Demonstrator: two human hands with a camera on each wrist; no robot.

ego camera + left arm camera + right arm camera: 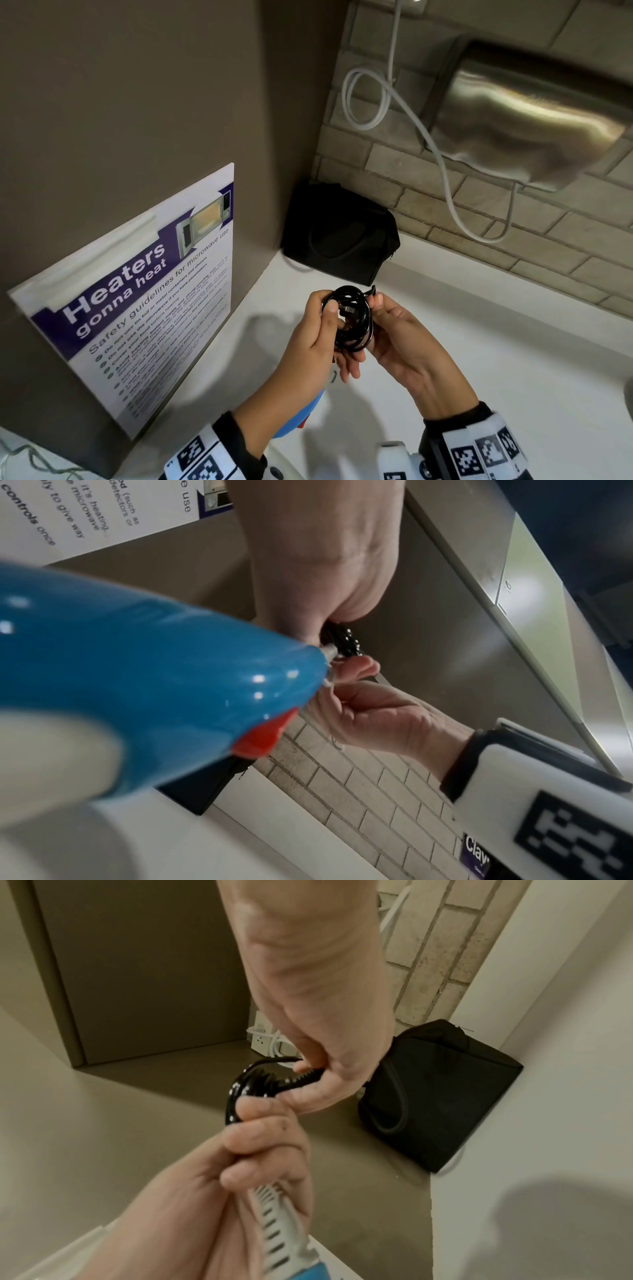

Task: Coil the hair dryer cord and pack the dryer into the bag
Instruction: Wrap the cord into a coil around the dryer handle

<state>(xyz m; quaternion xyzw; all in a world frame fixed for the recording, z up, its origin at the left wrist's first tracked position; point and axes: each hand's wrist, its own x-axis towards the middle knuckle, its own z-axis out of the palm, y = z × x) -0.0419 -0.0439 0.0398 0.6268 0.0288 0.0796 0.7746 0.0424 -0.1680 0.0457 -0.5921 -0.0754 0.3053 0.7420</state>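
The left hand pinches one side of the glossy black coiled cord, thumb laid across the loops and fingers curled behind them. The right hand pinches the opposite side, finger and thumb closed on the ribbed black end piece that juts from the top of the coil. The right wrist view shows that the left hand's lower fingers also wrap the grey slotted strain relief where the cord leaves the dryer, so the blue plastic hair dryer with the red switch hangs below that hand, above the white countertop.

The step in hand looks like finishing the coil: securing the free end. To do it well, I would keep the left thumb pressing the loops flat so none springs loose, and let the right hand tuck the end through or around the bundle without pulling hard on the strain relief. The loops look small and tight, and forcing them tighter could kink the cord.

The black soft fabric bag stands in the corner against the brick-tiled wall, well apart from the hands. Whether its opening is unzipped I cannot tell.
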